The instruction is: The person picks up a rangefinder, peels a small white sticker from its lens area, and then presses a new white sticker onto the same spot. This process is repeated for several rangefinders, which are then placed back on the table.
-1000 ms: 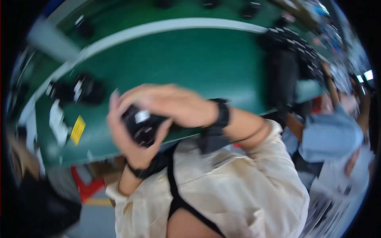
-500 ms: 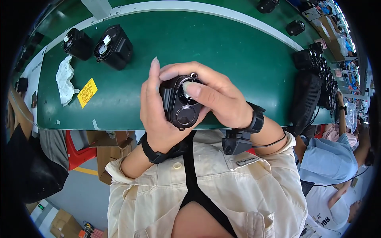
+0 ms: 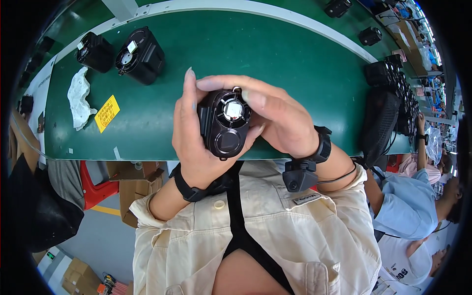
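A small black device (image 3: pixel 224 124) with a round silver fan hub and a round lens-like face sits between both my hands, held above the near edge of the green table (image 3: pixel 275 59). My left hand (image 3: pixel 189 137) cradles it from the left and beneath, fingers pointing up. From the right, my right hand (image 3: pixel 275 115) wraps over its top, thumb on the front by the silver hub. Both wrists wear black bands, and a small black camera hangs at the right wrist.
Two similar black devices (image 3: pixel 140 54) stand at the table's far left, beside a crumpled white cloth (image 3: pixel 78 96) and a yellow label (image 3: pixel 107 113). More black units (image 3: pixel 393 88) are stacked at the right. Another person in light blue (image 3: pixel 408 206) sits on the right. Cardboard boxes lie under the table.
The view has steadied and tilted down toward the table. Both hands keep hold of the black device, which has turned so its silver hub faces up toward me.
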`<state>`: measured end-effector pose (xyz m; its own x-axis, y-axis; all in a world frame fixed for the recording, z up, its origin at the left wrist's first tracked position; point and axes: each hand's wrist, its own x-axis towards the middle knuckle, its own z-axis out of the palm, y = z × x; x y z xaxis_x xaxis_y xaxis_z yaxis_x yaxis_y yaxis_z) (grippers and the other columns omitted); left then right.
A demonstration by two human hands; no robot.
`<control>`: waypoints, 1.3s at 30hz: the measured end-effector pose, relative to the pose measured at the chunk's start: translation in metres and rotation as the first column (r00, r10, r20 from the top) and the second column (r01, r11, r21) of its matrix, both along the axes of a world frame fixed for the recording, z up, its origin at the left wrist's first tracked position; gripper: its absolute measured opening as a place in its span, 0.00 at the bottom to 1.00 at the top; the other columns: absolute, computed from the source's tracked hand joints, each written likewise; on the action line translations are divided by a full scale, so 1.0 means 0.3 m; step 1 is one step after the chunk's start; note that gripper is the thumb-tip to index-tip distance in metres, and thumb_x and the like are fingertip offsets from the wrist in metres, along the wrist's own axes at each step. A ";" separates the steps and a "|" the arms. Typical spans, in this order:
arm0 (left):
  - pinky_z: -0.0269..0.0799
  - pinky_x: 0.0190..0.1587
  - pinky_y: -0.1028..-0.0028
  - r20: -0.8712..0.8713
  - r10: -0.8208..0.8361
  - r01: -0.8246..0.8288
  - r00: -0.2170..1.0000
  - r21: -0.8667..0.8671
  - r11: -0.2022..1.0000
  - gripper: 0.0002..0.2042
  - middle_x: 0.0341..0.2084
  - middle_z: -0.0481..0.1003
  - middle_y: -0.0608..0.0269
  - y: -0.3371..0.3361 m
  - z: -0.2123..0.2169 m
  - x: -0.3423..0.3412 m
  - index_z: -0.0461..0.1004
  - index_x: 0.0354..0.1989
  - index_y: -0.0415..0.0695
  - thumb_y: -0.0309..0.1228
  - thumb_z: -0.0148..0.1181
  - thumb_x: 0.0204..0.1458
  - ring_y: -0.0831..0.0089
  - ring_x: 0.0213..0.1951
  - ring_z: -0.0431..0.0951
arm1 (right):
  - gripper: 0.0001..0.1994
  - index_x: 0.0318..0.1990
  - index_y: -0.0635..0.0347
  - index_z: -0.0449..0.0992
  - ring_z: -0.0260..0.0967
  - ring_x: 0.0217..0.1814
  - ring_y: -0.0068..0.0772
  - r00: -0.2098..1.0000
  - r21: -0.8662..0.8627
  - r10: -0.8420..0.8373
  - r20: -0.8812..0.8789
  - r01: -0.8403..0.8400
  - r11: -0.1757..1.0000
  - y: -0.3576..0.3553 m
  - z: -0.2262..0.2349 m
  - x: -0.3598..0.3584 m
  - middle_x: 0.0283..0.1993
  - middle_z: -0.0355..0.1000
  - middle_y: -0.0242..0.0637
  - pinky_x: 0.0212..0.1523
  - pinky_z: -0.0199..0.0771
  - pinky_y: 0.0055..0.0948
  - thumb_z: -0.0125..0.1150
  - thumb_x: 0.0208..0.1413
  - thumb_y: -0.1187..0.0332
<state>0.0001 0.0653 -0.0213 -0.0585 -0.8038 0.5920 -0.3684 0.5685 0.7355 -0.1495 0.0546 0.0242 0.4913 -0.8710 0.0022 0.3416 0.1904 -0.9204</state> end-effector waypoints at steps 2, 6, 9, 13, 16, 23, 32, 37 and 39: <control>0.73 0.42 0.68 -0.005 -0.009 0.009 1.000 -0.007 1.000 0.51 0.41 0.71 0.53 -0.001 0.000 0.003 0.53 0.65 0.34 0.31 0.79 0.30 0.61 0.42 0.75 | 0.24 0.63 0.66 0.61 0.66 0.58 0.32 1.000 -0.008 0.012 -0.011 -0.012 1.000 0.002 0.004 -0.005 0.59 0.65 0.43 0.55 0.70 0.29 0.49 0.61 0.67; 0.73 0.42 0.69 -0.026 -0.032 0.032 0.999 -0.009 0.999 0.50 0.41 0.72 0.53 -0.003 -0.006 0.011 0.54 0.65 0.34 0.32 0.78 0.31 0.62 0.41 0.76 | 0.25 0.64 0.66 0.59 0.68 0.55 0.29 0.991 -0.102 0.010 -0.137 -0.024 0.994 0.009 0.019 -0.006 0.59 0.64 0.42 0.45 0.77 0.24 0.48 0.60 0.69; 0.73 0.42 0.69 -0.045 -0.040 0.041 0.998 0.013 0.999 0.48 0.41 0.72 0.53 -0.002 -0.015 0.012 0.55 0.65 0.33 0.32 0.77 0.33 0.62 0.40 0.76 | 0.25 0.65 0.66 0.59 0.69 0.53 0.28 0.989 -0.171 -0.008 -0.147 -0.017 0.985 0.006 -0.004 -0.003 0.59 0.64 0.42 0.40 0.79 0.22 0.49 0.60 0.69; 0.72 0.42 0.70 -0.081 -0.048 0.050 0.996 0.021 0.999 0.47 0.41 0.72 0.52 -0.004 -0.023 0.013 0.55 0.64 0.33 0.33 0.75 0.34 0.62 0.40 0.76 | 0.25 0.64 0.66 0.59 0.69 0.52 0.26 0.986 -0.207 -0.018 -0.165 -0.017 0.978 0.012 -0.001 -0.004 0.59 0.64 0.42 0.37 0.80 0.20 0.49 0.60 0.70; 0.72 0.42 0.70 -0.054 -0.049 0.048 0.997 -0.013 0.999 0.49 0.42 0.72 0.52 -0.009 -0.021 0.014 0.54 0.65 0.33 0.34 0.76 0.33 0.62 0.41 0.76 | 0.25 0.64 0.66 0.60 0.69 0.53 0.28 0.981 -0.228 -0.022 -0.194 -0.023 0.973 0.012 0.008 -0.006 0.60 0.63 0.43 0.40 0.79 0.22 0.50 0.59 0.69; 0.72 0.43 0.69 -0.023 -0.048 0.046 0.999 -0.070 0.996 0.52 0.43 0.71 0.51 -0.002 -0.020 0.029 0.53 0.65 0.31 0.38 0.77 0.32 0.62 0.42 0.74 | 0.26 0.63 0.68 0.62 0.61 0.64 0.40 0.978 -0.575 -0.071 -0.194 -0.054 0.817 -0.018 -0.046 -0.009 0.64 0.61 0.50 0.61 0.64 0.37 0.51 0.58 0.67; 0.71 0.44 0.68 -0.005 -0.034 0.033 0.999 -0.132 0.991 0.52 0.44 0.70 0.50 -0.007 -0.036 0.031 0.52 0.65 0.30 0.42 0.76 0.33 0.62 0.42 0.74 | 0.25 0.60 0.70 0.65 0.57 0.67 0.47 0.990 -0.510 -0.044 -0.137 -0.032 0.860 -0.008 -0.040 -0.004 0.63 0.61 0.52 0.66 0.56 0.40 0.52 0.56 0.67; 0.72 0.45 0.68 0.005 -0.032 0.032 0.999 -0.117 0.993 0.52 0.46 0.70 0.49 -0.003 -0.038 0.025 0.52 0.65 0.29 0.44 0.76 0.34 0.61 0.43 0.74 | 0.25 0.60 0.71 0.65 0.59 0.65 0.48 0.984 -0.511 -0.094 -0.154 0.002 0.860 0.000 -0.045 -0.001 0.62 0.63 0.52 0.64 0.58 0.41 0.53 0.55 0.68; 0.72 0.46 0.67 -0.032 -0.003 0.000 0.999 -0.099 0.995 0.51 0.47 0.70 0.47 0.002 -0.051 0.017 0.52 0.64 0.29 0.44 0.75 0.36 0.60 0.44 0.74 | 0.25 0.59 0.71 0.66 0.59 0.65 0.49 0.984 -0.516 -0.101 -0.145 0.012 0.856 -0.002 -0.048 -0.003 0.61 0.63 0.53 0.64 0.59 0.41 0.53 0.55 0.68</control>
<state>0.0052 0.0659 -0.0364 -0.0394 -0.7410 0.6704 -0.3447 0.6398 0.6869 -0.1503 0.0539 0.0098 0.4736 -0.7944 0.3803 0.1760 -0.3377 -0.9247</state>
